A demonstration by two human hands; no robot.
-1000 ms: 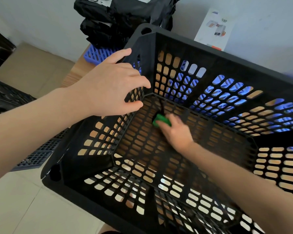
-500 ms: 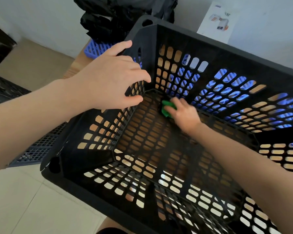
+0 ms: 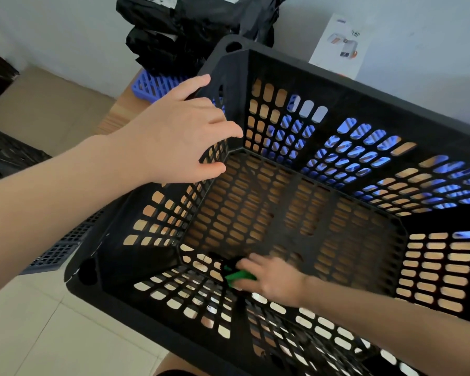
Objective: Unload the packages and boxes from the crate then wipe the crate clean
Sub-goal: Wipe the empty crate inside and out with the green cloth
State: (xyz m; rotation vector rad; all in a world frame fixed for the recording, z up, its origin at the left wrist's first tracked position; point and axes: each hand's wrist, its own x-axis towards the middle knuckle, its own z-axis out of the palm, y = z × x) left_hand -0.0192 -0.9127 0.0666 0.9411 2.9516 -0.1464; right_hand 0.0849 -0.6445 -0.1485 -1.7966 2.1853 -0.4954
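Crate (image 3: 364,99) open on top, walled on 4 sides.

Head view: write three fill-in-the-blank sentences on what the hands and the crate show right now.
1. The right hand holds a ____ wiping pad against the near inner wall of the black crate.
2. The left hand holds that crate's rim at its far ____ corner.
3. Behind it, black bags lie on a ____ plastic crate.
Missing: green; left; blue.
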